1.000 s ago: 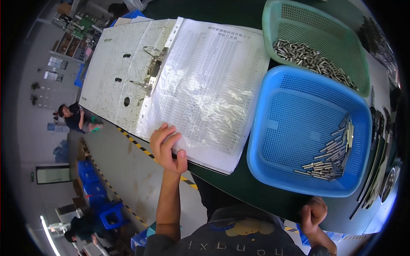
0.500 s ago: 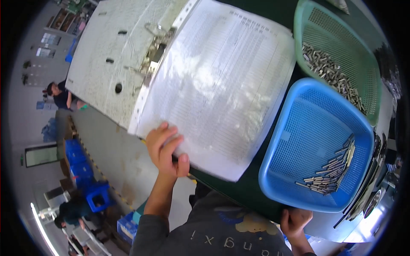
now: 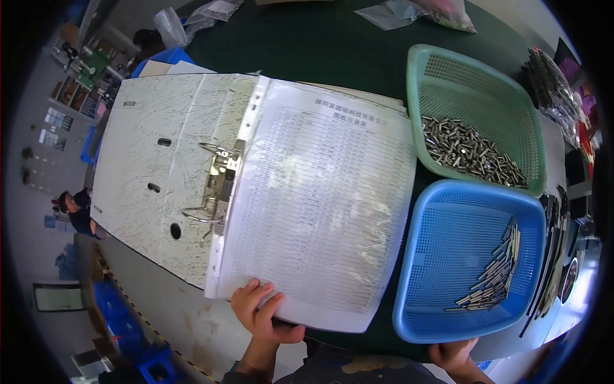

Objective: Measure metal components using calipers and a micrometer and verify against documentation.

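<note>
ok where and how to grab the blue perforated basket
Probably the near rim of the blue perforated basket, from the near side: that thick raised edge faces the right hand, while the green perforated basket crowds the far side.

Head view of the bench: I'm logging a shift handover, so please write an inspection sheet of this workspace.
Surface: dark green table.
Work items: open ring folder with a plastic-covered page; blue basket with slim metal pins; green basket with short metal pieces.
Clutter: plastic bags on the far side; wrapped bundle at right.
Hands: left hand has fingers on the page's lower edge, toward its left; right hand is at the table's near edge, below the blue basket; grip unclear for both.
Cables: nothing seen.
Surroundings: person at far left; blue boxes; floor with striped tape.
</note>
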`<state>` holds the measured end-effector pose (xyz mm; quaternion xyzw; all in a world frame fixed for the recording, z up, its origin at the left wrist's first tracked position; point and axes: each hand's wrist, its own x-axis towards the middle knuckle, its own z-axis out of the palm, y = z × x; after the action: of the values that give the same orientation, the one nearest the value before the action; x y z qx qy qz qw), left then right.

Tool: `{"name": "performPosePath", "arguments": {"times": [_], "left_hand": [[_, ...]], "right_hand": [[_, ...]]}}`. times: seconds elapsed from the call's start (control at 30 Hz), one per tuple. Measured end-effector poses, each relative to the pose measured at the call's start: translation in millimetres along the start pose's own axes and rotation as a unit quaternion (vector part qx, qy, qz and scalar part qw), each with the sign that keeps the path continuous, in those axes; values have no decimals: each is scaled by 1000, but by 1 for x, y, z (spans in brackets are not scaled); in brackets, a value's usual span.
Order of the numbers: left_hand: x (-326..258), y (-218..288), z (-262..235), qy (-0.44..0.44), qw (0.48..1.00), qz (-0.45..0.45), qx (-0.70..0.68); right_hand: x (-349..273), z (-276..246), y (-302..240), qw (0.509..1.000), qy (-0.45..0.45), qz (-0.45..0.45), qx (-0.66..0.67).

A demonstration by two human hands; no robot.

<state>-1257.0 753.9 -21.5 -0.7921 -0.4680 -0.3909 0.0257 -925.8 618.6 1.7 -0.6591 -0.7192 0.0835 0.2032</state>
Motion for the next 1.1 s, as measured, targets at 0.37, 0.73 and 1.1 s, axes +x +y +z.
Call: {"name": "performPosePath", "arguments": {"times": [0.37, 0.73, 1.1], "left_hand": [[9, 5, 1, 4, 1000, -8, 6], [6, 1, 5, 52, 999, 7, -11], [13, -1, -14, -10, 999, -5, -44]], "right_hand": [[5, 1, -5, 1000, 1, 7, 14], [9, -2, -12, 1000, -13, 13, 9], [2, 2, -10, 1000, 7, -1, -11]]}}
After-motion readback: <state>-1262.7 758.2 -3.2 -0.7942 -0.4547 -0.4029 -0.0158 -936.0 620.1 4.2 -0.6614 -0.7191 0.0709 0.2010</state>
